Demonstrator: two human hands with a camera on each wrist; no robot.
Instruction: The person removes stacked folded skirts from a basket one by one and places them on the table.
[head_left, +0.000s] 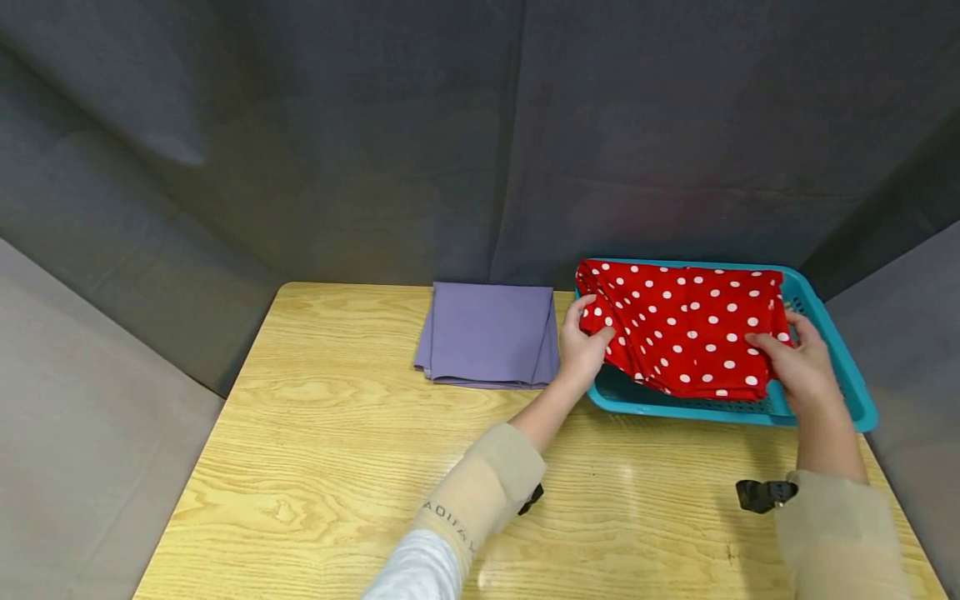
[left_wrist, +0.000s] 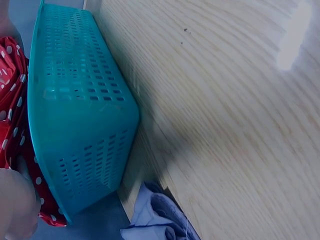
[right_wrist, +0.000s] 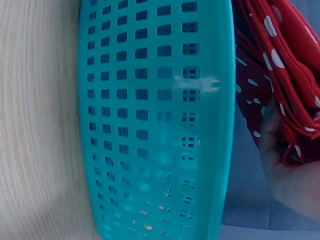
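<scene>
A folded red cloth with white polka dots (head_left: 690,325) spans the top of a teal plastic basket (head_left: 675,410). My left hand (head_left: 585,342) grips the cloth's left edge, thumb on top and fingers beneath. At the opposite edge my right hand (head_left: 802,358) pinches it the same way. Up close in the right wrist view, several layers of the red cloth (right_wrist: 295,75) show between thumb and fingers of the right hand (right_wrist: 295,185). The left wrist view has the left hand (left_wrist: 17,205) at the cloth (left_wrist: 10,110), beside the basket rim.
A folded purple cloth (head_left: 491,333) lies on the wooden table (head_left: 322,433), just left of the basket. Grey curtains (head_left: 390,150) stand behind the table and along both sides. The basket sits at the table's back right corner.
</scene>
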